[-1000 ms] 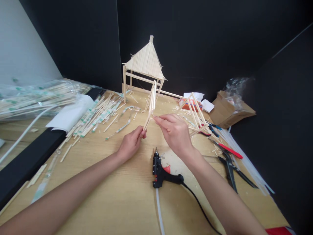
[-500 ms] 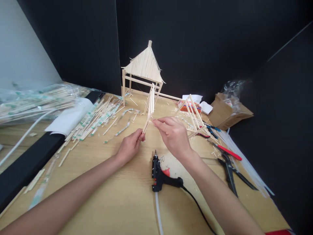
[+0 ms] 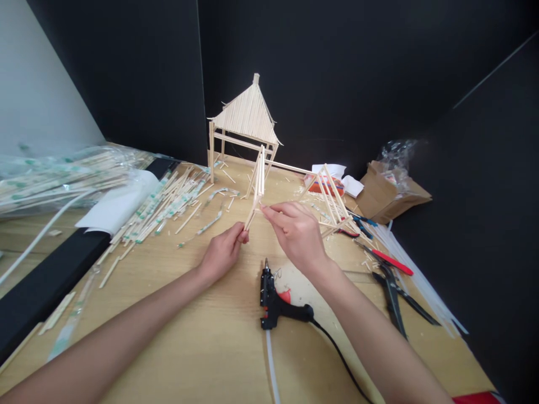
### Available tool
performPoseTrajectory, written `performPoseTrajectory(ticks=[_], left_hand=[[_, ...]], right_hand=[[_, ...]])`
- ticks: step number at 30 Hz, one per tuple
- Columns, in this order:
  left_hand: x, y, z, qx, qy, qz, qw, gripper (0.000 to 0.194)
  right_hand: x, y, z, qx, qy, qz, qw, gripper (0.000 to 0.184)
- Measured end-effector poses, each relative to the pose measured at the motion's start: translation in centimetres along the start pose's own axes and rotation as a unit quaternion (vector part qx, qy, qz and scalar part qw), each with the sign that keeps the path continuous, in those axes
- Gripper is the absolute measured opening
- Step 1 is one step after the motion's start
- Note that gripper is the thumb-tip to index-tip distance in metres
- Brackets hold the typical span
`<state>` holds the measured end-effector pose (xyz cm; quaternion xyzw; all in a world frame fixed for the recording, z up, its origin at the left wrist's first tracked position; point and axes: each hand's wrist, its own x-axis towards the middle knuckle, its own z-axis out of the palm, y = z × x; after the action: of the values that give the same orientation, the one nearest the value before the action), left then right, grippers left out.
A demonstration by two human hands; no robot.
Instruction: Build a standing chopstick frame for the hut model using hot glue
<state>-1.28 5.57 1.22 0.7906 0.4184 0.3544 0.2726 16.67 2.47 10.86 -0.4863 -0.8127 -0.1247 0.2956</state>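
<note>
My left hand (image 3: 223, 249) is closed on the near lower end of a wooden stick frame (image 3: 260, 177), made of thin sticks joined in triangles. My right hand (image 3: 297, 230) is pinched at the same end, with a short wooden stick between its fingertips touching the frame; the fingers partly hide it. A long stick links this end to a second triangular end (image 3: 330, 193) at the right. Below the hands lies a black glue gun (image 3: 272, 303), nozzle pointing away from me, a white glue stick in its rear.
Behind the frame stands a small stick house (image 3: 246, 115) with a pitched roof. Loose chopsticks (image 3: 164, 205) and wrappers lie at the left. On the right are black cutters (image 3: 393, 297), red-handled pliers (image 3: 391, 261), clear glue sticks (image 3: 421, 286) and a brown paper bag (image 3: 385, 193).
The view has shifted slightly, so everything sits a little further left. Both hands keep their hold on the frame and short stick, with hardly any movement.
</note>
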Motion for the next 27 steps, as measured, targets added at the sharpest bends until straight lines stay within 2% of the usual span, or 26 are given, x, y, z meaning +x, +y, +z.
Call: performPoseTrajectory(ticks=[12,27], left_hand=[[0.0,0.1,0.0,0.008,0.002,0.001,1.000,0.025],[0.0,0.0,-0.1,-0.001,-0.001,0.008,1.000,0.025]], right_hand=[[0.0,-0.2,0.0,0.004,0.007,0.009,1.000,0.023],[1.0,-1.0,-0.2,0.116,-0.011,0.079,0.990,0.021]])
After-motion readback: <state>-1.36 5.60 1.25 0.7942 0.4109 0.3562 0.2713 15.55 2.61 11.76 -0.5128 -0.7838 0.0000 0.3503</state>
